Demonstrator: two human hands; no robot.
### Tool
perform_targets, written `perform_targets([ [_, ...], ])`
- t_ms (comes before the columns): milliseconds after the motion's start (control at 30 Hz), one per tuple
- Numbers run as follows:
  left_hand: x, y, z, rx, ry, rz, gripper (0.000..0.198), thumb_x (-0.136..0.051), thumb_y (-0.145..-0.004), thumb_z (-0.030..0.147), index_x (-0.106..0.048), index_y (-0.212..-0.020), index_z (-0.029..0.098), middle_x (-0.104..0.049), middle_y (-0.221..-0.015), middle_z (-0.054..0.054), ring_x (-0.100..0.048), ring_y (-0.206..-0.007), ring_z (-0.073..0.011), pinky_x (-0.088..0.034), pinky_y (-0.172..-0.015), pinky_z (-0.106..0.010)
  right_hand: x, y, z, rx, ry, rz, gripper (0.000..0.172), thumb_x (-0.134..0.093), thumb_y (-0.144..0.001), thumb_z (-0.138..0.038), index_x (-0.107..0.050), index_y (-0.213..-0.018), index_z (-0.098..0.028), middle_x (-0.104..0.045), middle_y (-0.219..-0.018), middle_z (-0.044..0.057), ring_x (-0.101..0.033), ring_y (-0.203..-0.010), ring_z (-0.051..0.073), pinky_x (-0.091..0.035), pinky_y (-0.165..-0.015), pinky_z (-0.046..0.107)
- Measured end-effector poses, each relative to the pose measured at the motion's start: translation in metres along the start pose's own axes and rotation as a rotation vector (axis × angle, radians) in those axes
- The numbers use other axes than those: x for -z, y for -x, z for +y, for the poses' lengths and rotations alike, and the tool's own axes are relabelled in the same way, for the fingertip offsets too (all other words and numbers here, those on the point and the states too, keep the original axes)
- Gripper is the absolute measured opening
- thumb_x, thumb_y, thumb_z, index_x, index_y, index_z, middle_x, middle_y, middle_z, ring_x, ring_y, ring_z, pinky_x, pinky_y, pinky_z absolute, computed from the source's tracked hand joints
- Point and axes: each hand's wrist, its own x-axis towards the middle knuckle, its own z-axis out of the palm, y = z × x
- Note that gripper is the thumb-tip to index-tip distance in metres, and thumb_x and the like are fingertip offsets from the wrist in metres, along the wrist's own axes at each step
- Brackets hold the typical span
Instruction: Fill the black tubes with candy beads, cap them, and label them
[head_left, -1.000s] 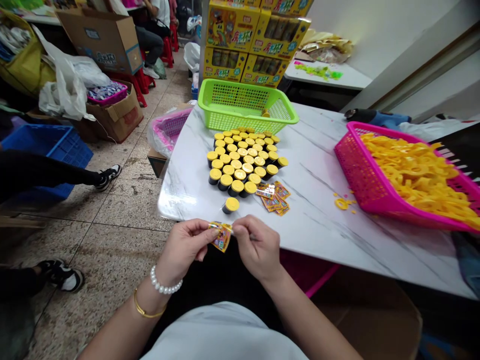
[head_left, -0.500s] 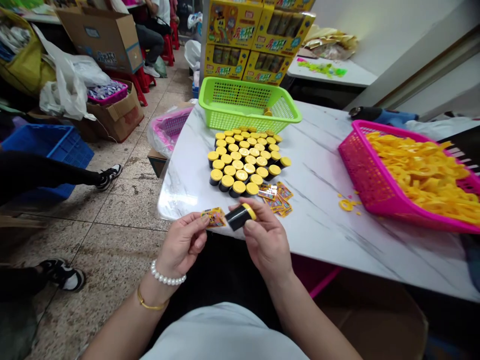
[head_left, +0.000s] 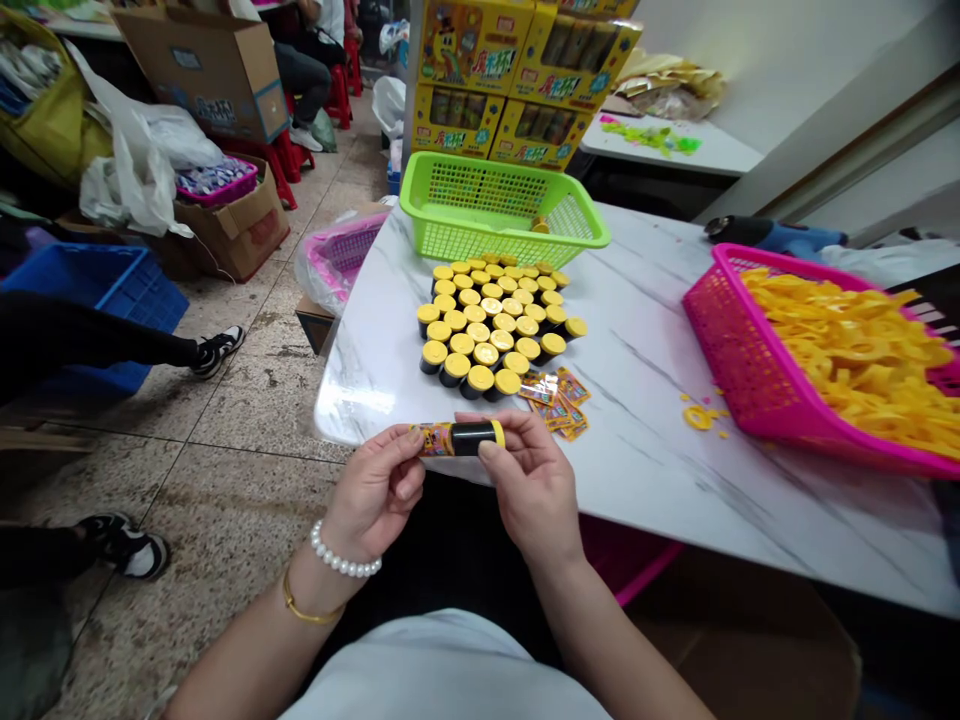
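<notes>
Fingers [head_left: 491,452] pinching black tube [head_left: 474,438], lying sideways, yellow cap [head_left: 499,434] pointing right

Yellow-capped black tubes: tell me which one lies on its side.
The tube in the right hand, held sideways against the sticker in the left hand; all others stand upright, clustered on the table.

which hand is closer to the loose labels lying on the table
Right. The right hand, gripping the yellow-capped tube, is just below-left of the loose labels; the left hand, pinching a printed label, is farther left.
</notes>
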Motion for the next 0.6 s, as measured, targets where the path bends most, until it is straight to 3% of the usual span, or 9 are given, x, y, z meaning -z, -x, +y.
perform_targets([
  [167, 0.003, 0.000, -0.007, -0.009, -0.034, -0.013, 0.037, -0.087, -0.061, 0.037, -0.062, -0.073, 0.013, -0.044, -0.042, 0.009, -0.027, -0.033, -0.0006, -0.014, -0.033, -0.013, 0.000, 0.003, -0.012, 0.049, 0.090, -0.062, 0.030, -0.074, -0.082, -0.033, -0.050, -0.097, -0.023, -0.074, -0.102, 0.007, -0.072, -0.086, 0.018, -0.060, -0.080, 0.033],
  [233, 0.006, 0.003, -0.010, -0.074, -0.109, 0.018, 0.037, -0.085, -0.065, 0.041, -0.066, -0.077, 0.012, -0.044, -0.041, 0.007, -0.030, -0.035, -0.0015, -0.016, -0.034, -0.013, 0.001, 0.002, -0.012, 0.119, 0.106, -0.043, 0.028, -0.075, -0.081, -0.032, -0.054, -0.097, -0.024, -0.072, -0.099, 0.006, -0.070, -0.089, 0.017, -0.059, -0.081, 0.033],
  [333, 0.011, 0.007, -0.010, -0.318, -0.251, 0.086, 0.043, -0.085, -0.070, 0.038, -0.071, -0.102, 0.014, -0.060, -0.061, 0.002, -0.046, -0.049, -0.0039, -0.031, -0.041, -0.012, 0.004, 0.000, -0.008, 0.231, 0.093, -0.020, 0.031, -0.080, -0.077, -0.034, -0.060, -0.098, -0.024, -0.067, -0.098, 0.004, -0.066, -0.092, 0.018, -0.057, -0.084, 0.034],
  [400, 0.013, 0.009, -0.006, -0.407, -0.362, 0.030, 0.054, -0.087, -0.067, 0.034, -0.069, -0.115, 0.017, -0.068, -0.082, -0.003, -0.057, -0.064, -0.0079, -0.045, -0.052, -0.016, 0.007, -0.001, -0.004, 0.280, 0.113, -0.062, 0.032, -0.083, -0.074, -0.034, -0.065, -0.099, -0.025, -0.064, -0.096, 0.003, -0.064, -0.090, 0.017, -0.057, -0.082, 0.032],
  [500, 0.014, 0.008, 0.001, -0.297, -0.509, -0.132, 0.043, -0.087, -0.067, 0.033, -0.072, -0.102, 0.014, -0.071, -0.088, -0.007, -0.061, -0.070, -0.0120, -0.051, -0.059, -0.021, 0.013, -0.001, -0.003, 0.298, 0.226, -0.185, 0.029, -0.079, -0.078, -0.027, -0.071, -0.105, -0.026, -0.062, -0.097, 0.004, -0.062, -0.087, 0.016, -0.056, -0.078, 0.030],
  [600, 0.011, 0.006, 0.002, -0.262, -0.533, -0.187, 0.029, -0.086, -0.068, 0.027, -0.072, -0.090, 0.014, -0.073, -0.086, -0.006, -0.065, -0.074, -0.0132, -0.054, -0.068, -0.024, 0.020, 0.000, -0.010, 0.348, 0.411, -0.276, 0.032, -0.072, -0.081, -0.017, -0.072, -0.112, -0.027, -0.064, -0.101, 0.006, -0.064, -0.089, 0.017, -0.057, -0.080, 0.032],
])
